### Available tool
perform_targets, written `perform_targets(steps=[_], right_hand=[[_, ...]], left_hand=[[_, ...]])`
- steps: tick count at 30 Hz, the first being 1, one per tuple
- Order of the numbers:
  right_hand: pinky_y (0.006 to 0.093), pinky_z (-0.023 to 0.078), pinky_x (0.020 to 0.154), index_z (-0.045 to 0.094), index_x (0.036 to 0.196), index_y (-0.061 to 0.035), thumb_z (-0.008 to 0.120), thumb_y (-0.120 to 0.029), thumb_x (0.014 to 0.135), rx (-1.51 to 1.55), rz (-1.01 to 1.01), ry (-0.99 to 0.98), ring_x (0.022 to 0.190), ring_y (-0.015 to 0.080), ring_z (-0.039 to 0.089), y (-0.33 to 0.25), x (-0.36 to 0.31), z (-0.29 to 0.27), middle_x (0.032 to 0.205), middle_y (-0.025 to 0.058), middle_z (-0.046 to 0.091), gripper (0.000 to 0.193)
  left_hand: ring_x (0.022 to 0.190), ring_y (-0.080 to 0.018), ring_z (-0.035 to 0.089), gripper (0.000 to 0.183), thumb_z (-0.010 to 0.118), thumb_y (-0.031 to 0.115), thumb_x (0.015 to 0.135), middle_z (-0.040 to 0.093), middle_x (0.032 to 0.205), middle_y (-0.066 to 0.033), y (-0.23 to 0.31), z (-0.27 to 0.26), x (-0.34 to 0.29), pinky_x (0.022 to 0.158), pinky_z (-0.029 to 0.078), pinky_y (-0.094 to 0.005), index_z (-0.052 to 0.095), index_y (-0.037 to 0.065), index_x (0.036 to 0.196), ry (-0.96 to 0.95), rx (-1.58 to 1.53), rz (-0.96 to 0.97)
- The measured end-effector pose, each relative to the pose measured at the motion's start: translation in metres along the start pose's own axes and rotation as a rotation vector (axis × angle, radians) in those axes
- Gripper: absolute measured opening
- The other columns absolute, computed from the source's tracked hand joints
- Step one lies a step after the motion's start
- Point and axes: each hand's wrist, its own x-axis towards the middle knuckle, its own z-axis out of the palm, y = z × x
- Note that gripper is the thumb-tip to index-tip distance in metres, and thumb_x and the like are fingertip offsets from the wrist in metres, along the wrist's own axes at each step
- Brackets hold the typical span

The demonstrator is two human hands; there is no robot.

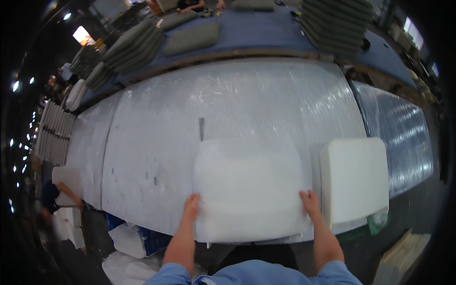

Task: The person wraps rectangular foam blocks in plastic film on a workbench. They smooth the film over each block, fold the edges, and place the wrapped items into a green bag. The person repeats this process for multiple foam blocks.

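In front of me on the plastic-covered table [156, 118] lies a white, squarish cushion [251, 194], blurred by motion. A thinner, paler white layer, seemingly a sheer cover, reaches past its far edge. My left hand [191, 206] is closed on the cushion's left side. On the opposite side, my right hand [311, 204] grips the edge with its fingers curled in. Just beyond my right hand, a white foam cushion [356, 178] with rounded corners sits near the table's right end.
Behind stands a blue-topped table [251, 33] with stacked grey-green cushions [335, 26]. Another person's arm [69, 192] shows at far left, near stacked white pads [54, 133]. Below the table are a blue crate [154, 240], white bags [128, 266] and flat sheets [401, 259].
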Motion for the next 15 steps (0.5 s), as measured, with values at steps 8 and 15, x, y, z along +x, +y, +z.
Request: perform_targets(steps=[8, 15], right_hand=[[0.0308, 0.037, 0.059, 0.066, 0.106, -0.0056, 0.052, -0.074, 0.092, 0.324, 0.380, -0.145, 0.067, 0.0119, 0.048, -0.057, 0.098, -0.017, 0.076, -0.0007, 0.055, 0.072], [0.0367, 0.049, 0.072, 0.072, 0.099, 0.0041, 0.068, -0.056, 0.091, 0.072, 0.175, -0.003, 0.073, 0.0200, 0.058, -0.102, 0.155, 0.028, 0.084, 0.0075, 0.065, 0.061]], left_hand=[[0.132, -0.0300, 0.050, 0.080, 0.047, 0.070, 0.097, 0.056, 0.141, -0.0142, 0.083, 0.020, 0.065, 0.110, 0.041, -0.0437, 0.050, 0.004, 0.144, -0.437, -0.008, -0.187], [0.129, -0.0289, 0.055, 0.069, 0.057, 0.053, 0.100, 0.057, 0.142, -0.0140, 0.095, 0.049, 0.107, 0.110, 0.044, -0.0427, 0.048, 0.002, 0.145, -0.362, -0.044, -0.119]])
